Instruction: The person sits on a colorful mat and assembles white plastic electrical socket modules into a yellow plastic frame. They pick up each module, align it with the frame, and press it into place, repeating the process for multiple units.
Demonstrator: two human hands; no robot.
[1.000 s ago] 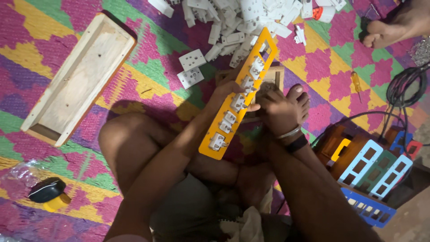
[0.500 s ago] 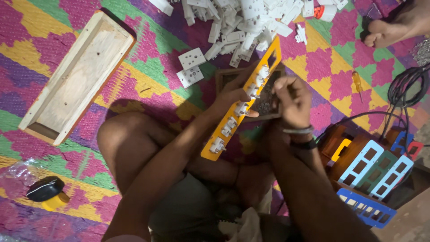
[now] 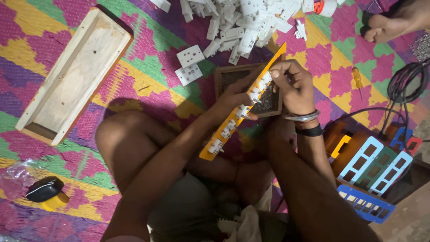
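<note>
A long orange panel (image 3: 210, 150) with several white switch and socket modules set in it lies tilted over a small dark wooden box (image 3: 233, 74) in front of my lap. My left hand (image 3: 235, 96) grips the panel near its middle from the left side. My right hand (image 3: 291, 85) pinches a white module at the panel's upper part, fingers closed on it. A metal bangle and a black band sit on my right wrist.
A long pale wooden box (image 3: 71, 76) lies at the left. A heap of white sockets (image 3: 242, 22) is at the top, two loose sockets (image 3: 190, 65) near it. Coloured panels (image 3: 365, 172) are stacked at the right, with a screwdriver (image 3: 357, 80), black cables (image 3: 405, 85), another person's foot (image 3: 394, 22) and a black-and-yellow tool (image 3: 47, 192).
The orange panel has shifted slightly right and tilted up over the dark box. My right hand moved from the panel's middle up to its upper part.
</note>
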